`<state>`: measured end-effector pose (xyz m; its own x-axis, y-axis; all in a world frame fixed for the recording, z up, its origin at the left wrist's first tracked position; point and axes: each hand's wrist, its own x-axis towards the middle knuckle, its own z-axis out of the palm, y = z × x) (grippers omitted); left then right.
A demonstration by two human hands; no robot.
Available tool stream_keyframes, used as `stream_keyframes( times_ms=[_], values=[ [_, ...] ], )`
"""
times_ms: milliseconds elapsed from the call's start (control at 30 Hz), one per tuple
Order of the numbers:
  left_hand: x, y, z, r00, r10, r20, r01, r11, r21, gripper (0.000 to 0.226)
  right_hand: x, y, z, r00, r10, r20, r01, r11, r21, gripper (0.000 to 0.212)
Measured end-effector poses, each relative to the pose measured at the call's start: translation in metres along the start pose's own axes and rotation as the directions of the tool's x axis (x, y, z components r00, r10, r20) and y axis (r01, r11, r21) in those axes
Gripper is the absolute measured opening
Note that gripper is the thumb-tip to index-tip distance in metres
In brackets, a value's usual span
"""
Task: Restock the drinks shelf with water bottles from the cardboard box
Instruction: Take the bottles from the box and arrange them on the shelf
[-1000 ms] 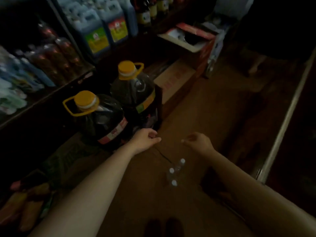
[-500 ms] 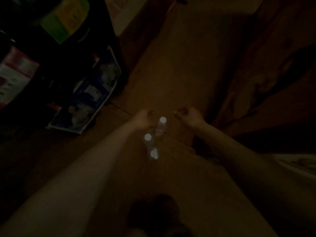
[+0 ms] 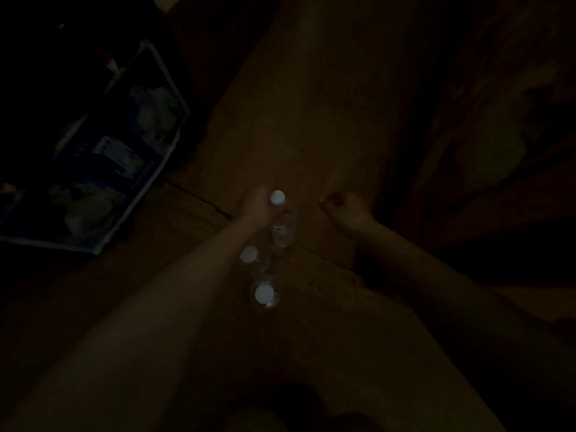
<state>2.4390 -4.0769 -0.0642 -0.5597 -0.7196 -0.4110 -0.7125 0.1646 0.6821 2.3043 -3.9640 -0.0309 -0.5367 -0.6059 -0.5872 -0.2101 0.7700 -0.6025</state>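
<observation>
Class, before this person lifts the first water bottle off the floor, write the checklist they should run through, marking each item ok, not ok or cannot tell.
1. Bottles standing upright: ok. Three water bottles stand on the floor: far bottle, middle bottle, near bottle.
2. White caps fitted: ok, all three show.
3. Left hand has a firm grip on the far bottle: cannot tell, too dark; it is right by the neck.
4. Right hand free to help: ok, curled, holding nothing.
5. Shelf space ready: cannot tell, the shelf is out of view.
6. Lighting adequate: not ok, very dim.
</observation>
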Motion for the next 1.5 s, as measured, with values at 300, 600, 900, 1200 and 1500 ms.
stream_keyframes(
  times_ms=[300, 600, 900, 1200, 1500],
  values=[
    [-0.046, 0.059, -0.087, 0.991, -0.075, -0.108, 0.061, 0.990, -0.129, 0.038, -0.070, -0.073, -0.038, 0.994, -0.090, 0.064, 0.098, 0.987, -0.125, 0.042],
    [-0.155, 0.184, -0.253, 0.964, 0.072, -0.257, -0.080, 0.996, -0.024, 0.047, -0.187, -0.202, -0.117, 0.982, -0.130, 0.139, 0.141, 0.987, -0.077, 0.066],
    [-0.280, 0.309, -0.431, 0.905, 0.159, -0.394, -0.134, 0.987, 0.091, 0.055, -0.315, -0.353, -0.174, 0.859, -0.360, 0.364, 0.420, 0.902, -0.100, 0.081],
    [-0.392, 0.352, -0.588, 0.819, 0.109, -0.563, -0.049, 0.991, 0.121, 0.066, -0.424, -0.488, -0.161, 0.722, -0.629, 0.289, 0.663, 0.748, -0.027, 0.073],
    [-0.486, 0.312, -0.716, 0.686, 0.060, -0.725, 0.134, 0.969, 0.207, 0.071, -0.499, -0.612, -0.081, 0.545, -0.760, 0.355, 0.817, 0.577, -0.019, 0.063]
  ],
)
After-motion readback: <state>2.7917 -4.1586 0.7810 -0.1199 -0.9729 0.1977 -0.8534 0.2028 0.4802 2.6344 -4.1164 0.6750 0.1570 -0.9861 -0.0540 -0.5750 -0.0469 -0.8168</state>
